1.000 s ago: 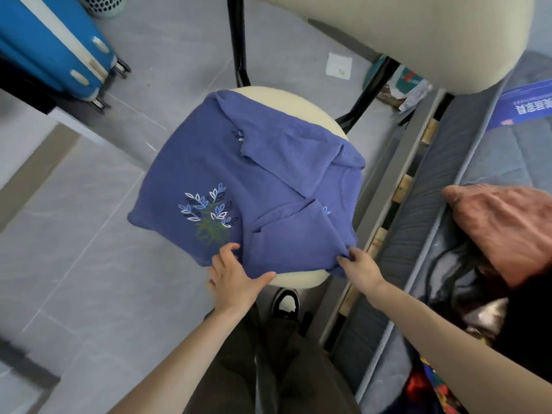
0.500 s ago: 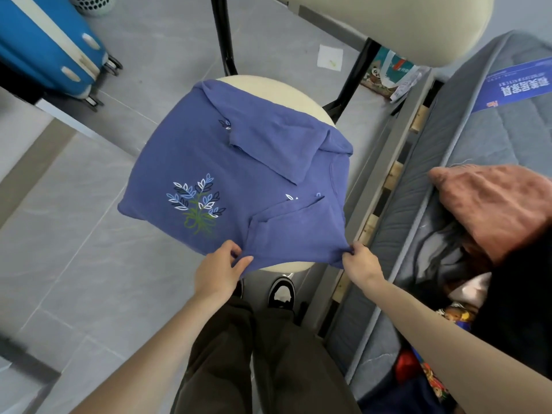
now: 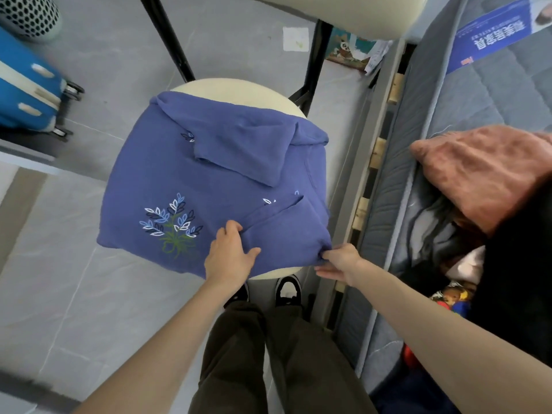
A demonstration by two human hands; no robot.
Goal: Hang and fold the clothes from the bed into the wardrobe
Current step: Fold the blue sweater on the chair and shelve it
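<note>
A blue-purple shirt (image 3: pixel 167 174) with a printed leaf sprig lies partly folded over the round cream seat of a chair (image 3: pixel 227 86). Both sleeves are folded in over its middle. My left hand (image 3: pixel 231 255) grips the shirt's near hem beside the folded sleeve, thumb on top. My right hand (image 3: pixel 340 259) pinches the shirt's near right corner at the seat's edge. To the right on the bed (image 3: pixel 478 103) lies a rust-coloured garment (image 3: pixel 484 171) above a heap of dark and mixed clothes (image 3: pixel 442 234).
The chair's cream backrest (image 3: pixel 337 13) and black legs stand beyond the seat. A blue suitcase (image 3: pixel 24 91) sits on the grey tiled floor at left. Paper litter (image 3: pixel 352 52) lies by the bed frame. My legs and shoes are directly below the seat.
The lower sleeve fold has been pulled nearer and flatter. My left hand went from flat on the cloth to gripping the hem. My right hand keeps its pinch on the corner.
</note>
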